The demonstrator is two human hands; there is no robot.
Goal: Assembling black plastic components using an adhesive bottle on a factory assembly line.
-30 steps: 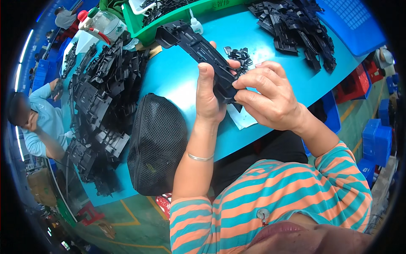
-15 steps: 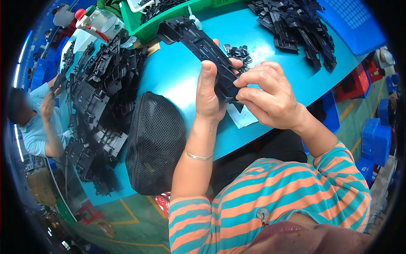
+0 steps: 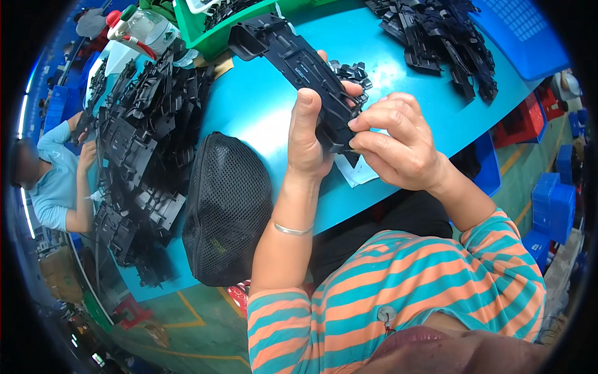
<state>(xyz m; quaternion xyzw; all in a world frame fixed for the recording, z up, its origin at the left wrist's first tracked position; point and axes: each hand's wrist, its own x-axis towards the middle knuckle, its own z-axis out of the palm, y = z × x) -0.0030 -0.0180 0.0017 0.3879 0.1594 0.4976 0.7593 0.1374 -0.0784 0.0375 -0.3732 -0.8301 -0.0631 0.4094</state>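
Both hands are closed on one long black moulded plastic part (image 3: 299, 68), which is held up above the turquoise worktop (image 3: 249, 106). At its near end the part is gripped by the left hand (image 3: 308, 146), with the thumb laid flat up its ribbed face and the fingers wrapped behind. The same end is pinched by the right hand (image 3: 398, 149), whose fingertips are pressed against the part's edge just beside the left thumb. From the hands the part is angled away and to the left, ending in a boxy hollow housing; its surface is matt, with raised ribs and small recesses. A thin metal bangle (image 3: 293, 230) is worn on the left wrist.

Under the right hand a scrap of white paper (image 3: 358, 173) lies flat on the worktop. Just beyond the hands a small heap of little black clips (image 3: 352, 71) is seen. To the left of the left forearm a rounded black mesh bag (image 3: 227, 209) rests on the worktop's near edge, its weave fine and net-like. Farther left, a large jumbled pile of similar black parts (image 3: 140, 162) is spread out. Beyond the right hand another pile of black parts (image 3: 442, 37) is heaped. A green crate (image 3: 215, 34) stands beyond the left hand. At the far left a co-worker's hand (image 3: 87, 156) is held at the large pile.
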